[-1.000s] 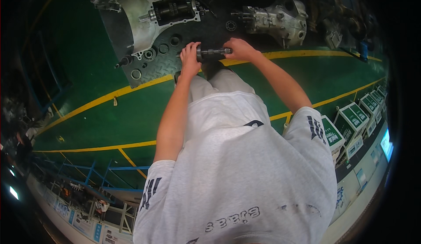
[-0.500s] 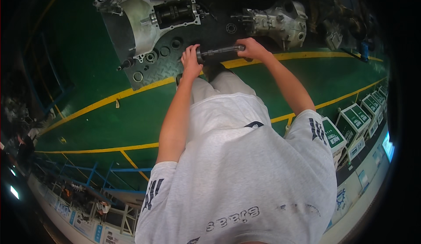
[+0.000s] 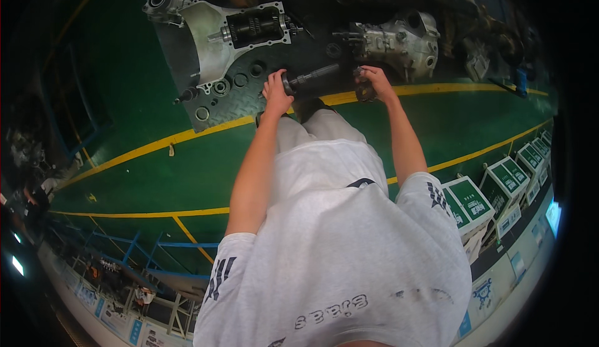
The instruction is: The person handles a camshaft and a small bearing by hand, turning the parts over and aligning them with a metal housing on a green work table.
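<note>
My left hand [image 3: 276, 94] is closed on the gear end of a dark metal shaft [image 3: 319, 73], which points to the right over the bench's near edge. My right hand [image 3: 379, 83] is apart from the shaft's free end, its fingers closed on a dark ring-shaped part [image 3: 364, 91]. Beyond my left hand lies an open silver gearbox housing half [image 3: 211, 46] with a gear shaft [image 3: 257, 26] inside. Several metal rings lie beside it, among them a bearing [image 3: 221, 87] and a plain ring [image 3: 201, 114].
A second silver gearbox casing [image 3: 404, 43] sits at the back right of the dark bench [image 3: 171, 54], with a dark ring [image 3: 334, 50] near it. Yellow lines [image 3: 181, 138] cross the green floor. White and green boxes [image 3: 467, 205] stand on the right.
My right hand has come away from the shaft's end and moved right, with the dark ring-shaped part now showing in it. My left hand still holds the shaft.
</note>
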The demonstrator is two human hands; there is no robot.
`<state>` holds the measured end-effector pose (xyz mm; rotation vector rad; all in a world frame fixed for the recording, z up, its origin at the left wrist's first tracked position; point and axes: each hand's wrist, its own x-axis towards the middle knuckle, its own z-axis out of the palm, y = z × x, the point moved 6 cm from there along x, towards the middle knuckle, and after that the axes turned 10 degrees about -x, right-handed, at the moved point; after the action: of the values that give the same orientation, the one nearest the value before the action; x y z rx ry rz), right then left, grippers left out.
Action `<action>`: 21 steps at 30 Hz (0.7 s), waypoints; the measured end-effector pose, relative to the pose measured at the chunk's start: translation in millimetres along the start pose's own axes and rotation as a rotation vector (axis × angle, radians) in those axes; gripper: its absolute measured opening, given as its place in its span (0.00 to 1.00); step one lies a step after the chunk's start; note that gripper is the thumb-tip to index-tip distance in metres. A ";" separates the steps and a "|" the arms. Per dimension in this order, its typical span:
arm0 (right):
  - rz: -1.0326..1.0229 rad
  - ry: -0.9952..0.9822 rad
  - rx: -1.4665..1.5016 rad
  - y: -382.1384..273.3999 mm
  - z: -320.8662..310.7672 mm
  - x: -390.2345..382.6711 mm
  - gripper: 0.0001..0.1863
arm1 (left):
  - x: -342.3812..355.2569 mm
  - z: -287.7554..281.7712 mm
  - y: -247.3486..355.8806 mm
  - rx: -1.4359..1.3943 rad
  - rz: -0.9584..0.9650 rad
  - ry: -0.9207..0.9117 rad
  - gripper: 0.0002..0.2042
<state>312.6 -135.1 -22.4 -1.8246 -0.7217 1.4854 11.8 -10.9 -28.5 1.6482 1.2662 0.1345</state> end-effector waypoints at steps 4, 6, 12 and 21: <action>0.022 0.009 0.403 -5.1 7.9 -4.1 0.16 | 5.3 -2.0 2.4 0.023 0.025 -0.014 0.45; -0.023 -0.028 0.578 -18.4 26.8 5.5 0.16 | 4.5 -0.8 3.8 0.034 0.019 -0.034 0.45; -0.016 -0.076 0.429 -69.5 101.3 71.5 0.16 | 5.5 -1.2 6.1 0.077 0.028 -0.075 0.45; 0.073 0.516 -0.397 -74.9 109.5 103.3 0.23 | 5.6 -6.9 5.0 0.032 0.037 -0.069 0.44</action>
<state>225.4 7.4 -41.2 -2.4240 -0.7235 0.8799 13.4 -1.9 -23.9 1.6902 1.1921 0.0789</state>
